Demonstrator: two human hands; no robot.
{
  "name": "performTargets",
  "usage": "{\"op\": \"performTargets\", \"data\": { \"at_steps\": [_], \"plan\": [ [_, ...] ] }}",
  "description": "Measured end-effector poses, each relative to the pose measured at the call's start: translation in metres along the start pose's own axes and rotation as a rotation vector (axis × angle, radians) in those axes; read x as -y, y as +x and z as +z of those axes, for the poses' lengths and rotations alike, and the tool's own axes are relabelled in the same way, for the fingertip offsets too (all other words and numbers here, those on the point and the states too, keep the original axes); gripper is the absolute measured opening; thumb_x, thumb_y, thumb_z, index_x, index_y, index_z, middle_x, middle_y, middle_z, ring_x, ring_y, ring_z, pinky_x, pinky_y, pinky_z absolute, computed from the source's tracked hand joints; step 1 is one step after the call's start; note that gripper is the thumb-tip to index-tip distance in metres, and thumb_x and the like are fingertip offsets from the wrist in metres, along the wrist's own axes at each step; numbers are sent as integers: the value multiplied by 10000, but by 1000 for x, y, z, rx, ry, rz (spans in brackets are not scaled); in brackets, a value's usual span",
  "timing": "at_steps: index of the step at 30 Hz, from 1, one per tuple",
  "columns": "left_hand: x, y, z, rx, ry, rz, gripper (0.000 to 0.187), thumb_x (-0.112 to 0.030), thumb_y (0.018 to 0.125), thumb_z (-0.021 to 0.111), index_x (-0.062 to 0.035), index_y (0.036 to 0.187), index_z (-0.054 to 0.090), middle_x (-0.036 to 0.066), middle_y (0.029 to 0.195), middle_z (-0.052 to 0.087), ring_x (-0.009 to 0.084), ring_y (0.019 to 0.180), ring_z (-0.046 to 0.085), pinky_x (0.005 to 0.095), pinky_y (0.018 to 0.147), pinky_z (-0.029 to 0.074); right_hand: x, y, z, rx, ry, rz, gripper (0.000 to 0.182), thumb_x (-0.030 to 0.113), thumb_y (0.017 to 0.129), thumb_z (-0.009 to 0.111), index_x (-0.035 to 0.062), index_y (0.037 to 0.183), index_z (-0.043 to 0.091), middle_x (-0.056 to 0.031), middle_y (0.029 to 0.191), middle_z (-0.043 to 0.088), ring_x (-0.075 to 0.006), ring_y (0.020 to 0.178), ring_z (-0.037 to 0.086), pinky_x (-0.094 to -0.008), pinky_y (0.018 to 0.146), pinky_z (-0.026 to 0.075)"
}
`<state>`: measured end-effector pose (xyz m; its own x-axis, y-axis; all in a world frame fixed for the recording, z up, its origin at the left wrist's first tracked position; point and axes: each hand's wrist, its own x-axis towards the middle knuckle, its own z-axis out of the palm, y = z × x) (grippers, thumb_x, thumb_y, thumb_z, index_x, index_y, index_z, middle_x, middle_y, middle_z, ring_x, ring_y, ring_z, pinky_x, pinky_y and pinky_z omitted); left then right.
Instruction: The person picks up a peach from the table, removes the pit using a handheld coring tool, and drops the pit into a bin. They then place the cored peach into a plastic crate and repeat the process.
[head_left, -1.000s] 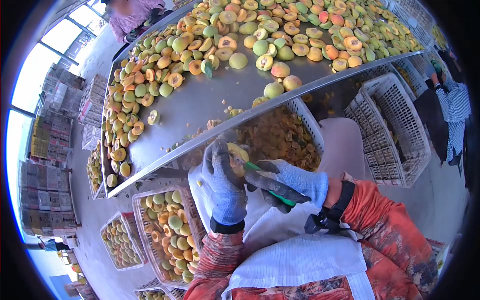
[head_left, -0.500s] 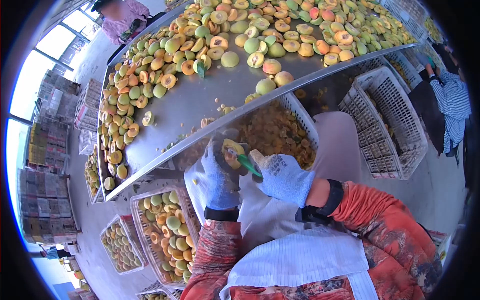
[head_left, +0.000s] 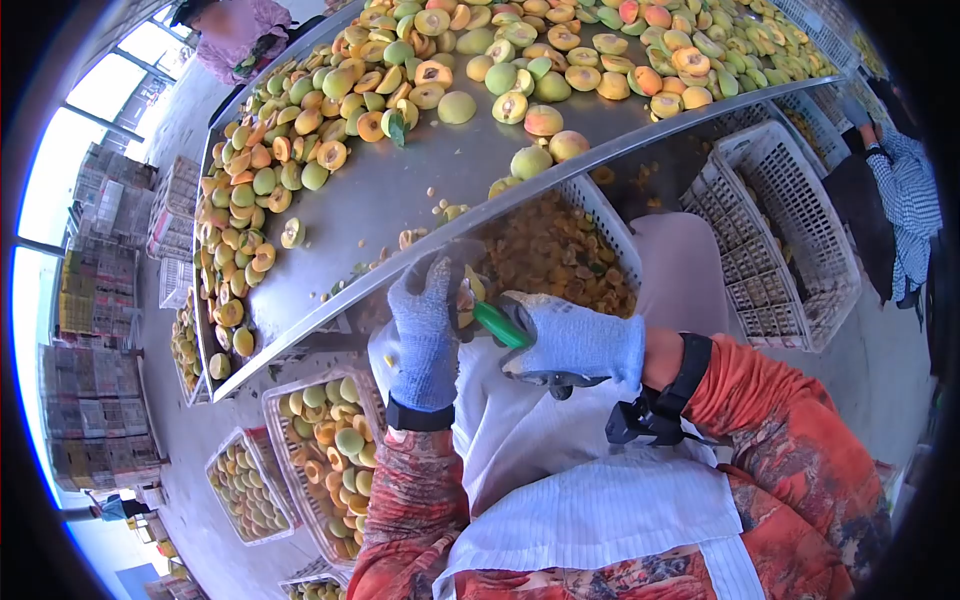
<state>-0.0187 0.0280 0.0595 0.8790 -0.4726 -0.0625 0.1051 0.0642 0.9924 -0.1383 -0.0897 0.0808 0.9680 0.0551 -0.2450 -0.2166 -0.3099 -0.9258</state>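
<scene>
My left hand (head_left: 428, 325), in a blue glove with dark finger parts, holds a piece of fruit (head_left: 468, 297) between its fingers. Its fingers point up, just below the metal table's edge. Close on its right, my right hand (head_left: 575, 340), gloved too, is closed around a green-handled tool (head_left: 500, 325); the tool's tip is at the fruit and cannot be made out. Behind both hands, under the table edge, a crate (head_left: 612, 235) holds many brownish fruit scraps.
The metal table (head_left: 390, 200) bears many halved and whole fruits. Fruit-filled crates (head_left: 277, 415) stand at lower left. White crates (head_left: 815, 215) stand at right. One person (head_left: 235, 45) is across the table, another (head_left: 905, 200) at far right. Stacked crates line the left.
The right hand has turned and shifted slightly right, showing more of the green handle. My left hand's fingers now point more upward, and the fruit is less visible.
</scene>
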Motion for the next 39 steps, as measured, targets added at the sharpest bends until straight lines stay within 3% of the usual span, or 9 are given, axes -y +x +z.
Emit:
{"op": "performTargets", "data": {
  "at_steps": [3, 5, 15, 19, 21, 23, 26, 29, 39],
  "plan": [
    [14, 6, 8, -22, 194, 17, 265, -163, 863, 550, 47, 1019, 594, 69, 773, 628, 72, 542, 503, 209, 503, 425, -15, 0, -2, -148, -360, -93, 413, 185, 740, 655, -29, 1045, 477, -89, 768, 588, -205, 653, 599, -364, 587, 494],
    [19, 9, 9, -18, -149, -147, 253, -136, 864, 531, 58, 1016, 587, 89, 811, 645, 78, 562, 517, 206, 509, 425, 6, -5, -19, 136, 302, 234, 418, 196, 731, 662, -13, 1049, 489, -63, 723, 550, -144, 555, 565, -317, 457, 477],
    [8, 29, 20, 325, -414, -180, 320, -243, 868, 529, 47, 995, 580, 111, 866, 639, 174, 659, 618, 269, 584, 505, -8, -9, -23, 318, 1216, -40, 309, 133, 746, 671, 21, 1014, 565, 10, 684, 553, -58, 472, 479, -188, 420, 383],
    [40, 26, -4, 260, 163, 418, 371, -297, 876, 518, 18, 1072, 548, 126, 955, 615, 239, 748, 635, 311, 590, 533, -11, -10, -35, 0, 1114, -5, 432, 120, 713, 675, -2, 1097, 519, -47, 748, 572, -88, 499, 513, -197, 430, 390],
    [17, 22, -46, 187, -555, -278, 433, -364, 891, 467, -13, 1140, 512, 161, 908, 624, 249, 719, 631, 361, 574, 541, -32, -5, -47, -92, 776, 191, 434, 177, 722, 689, -3, 1078, 518, -93, 770, 596, -166, 582, 574, -273, 490, 443],
    [9, 6, -108, -83, -410, -129, 346, -228, 869, 512, 20, 1111, 529, 134, 990, 608, 263, 788, 635, 326, 566, 554, -74, -4, -30, -462, -572, 138, 465, 225, 722, 687, -6, 1089, 519, -171, 862, 625, -295, 725, 617, -348, 664, 497],
    [52, -36, -239, -664, 425, 122, 270, -147, 846, 538, 60, 1007, 604, 117, 966, 636, 177, 818, 607, 262, 738, 493, -101, -6, -24, -353, -192, 148, 527, 290, 700, 692, -35, 1068, 502, -228, 886, 604, -362, 832, 590, -386, 744, 464],
    [108, -109, -373, -683, 891, -378, 350, -173, 758, 637, 7, 1057, 609, 114, 977, 645, 200, 864, 600, 307, 790, 461, -108, -4, -15, -290, -116, 209, 516, 312, 702, 690, -33, 1046, 518, -231, 883, 602, -364, 834, 589, -387, 736, 458],
    [7, 104, -10, 129, 427, 153, 333, 69, 826, 492, 52, 1158, 513, 134, 1144, 573, 187, 997, 582, 260, 830, 476, -104, -4, -25, -297, -18, 293, 399, 329, 730, 675, 24, 939, 523, -210, 862, 596, -379, 796, 579, -424, 688, 448]
  ]
}}
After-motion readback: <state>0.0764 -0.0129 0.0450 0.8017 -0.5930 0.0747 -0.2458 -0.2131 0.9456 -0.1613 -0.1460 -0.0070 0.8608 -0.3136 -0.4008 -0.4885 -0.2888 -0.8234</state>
